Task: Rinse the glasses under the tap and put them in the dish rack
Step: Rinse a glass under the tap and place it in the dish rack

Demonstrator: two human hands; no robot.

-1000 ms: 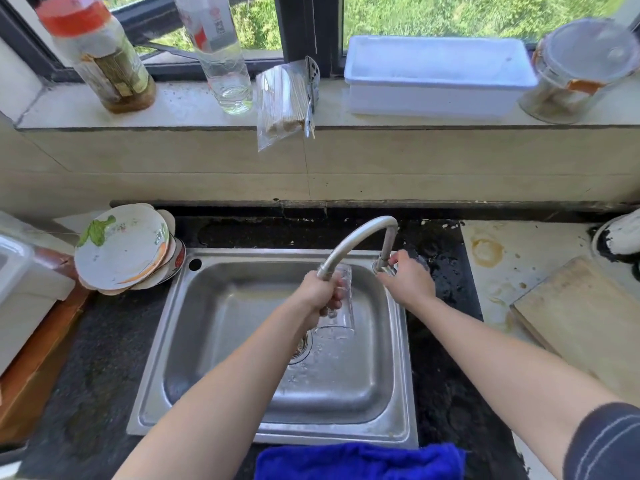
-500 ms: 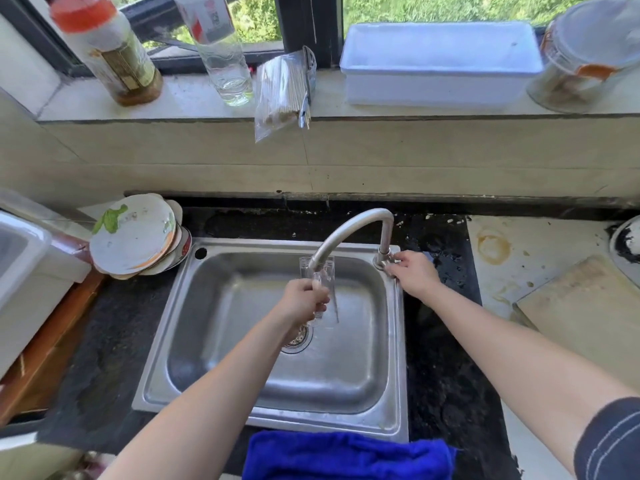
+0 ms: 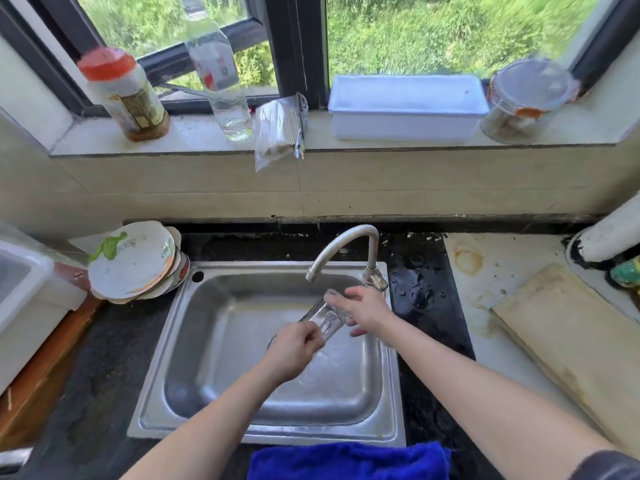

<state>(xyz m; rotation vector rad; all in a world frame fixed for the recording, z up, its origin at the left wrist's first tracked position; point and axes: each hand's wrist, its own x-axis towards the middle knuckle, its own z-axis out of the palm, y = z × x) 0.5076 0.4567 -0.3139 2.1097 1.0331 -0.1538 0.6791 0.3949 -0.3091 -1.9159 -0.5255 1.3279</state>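
A clear drinking glass (image 3: 323, 317) lies tilted over the steel sink (image 3: 221, 341), just below the mouth of the curved tap (image 3: 346, 242). My left hand (image 3: 294, 349) grips its lower end. My right hand (image 3: 365, 310) is at its upper end, with fingers over the rim and the thumb underneath. Blur hides whether water runs from the spout. The sink floor under the glass looks wet.
Dirty plates (image 3: 133, 261) are stacked at the sink's left corner, beside a white plastic bin (image 3: 24, 292). A wooden cutting board (image 3: 568, 344) lies on the right counter. A blue towel (image 3: 346, 460) hangs at the front edge. Bottles, a jar and a white tray (image 3: 405, 105) line the windowsill.
My right hand left the tap's base and came onto the glass. My left hand tipped the glass from upright to slanted and lowered it a little.
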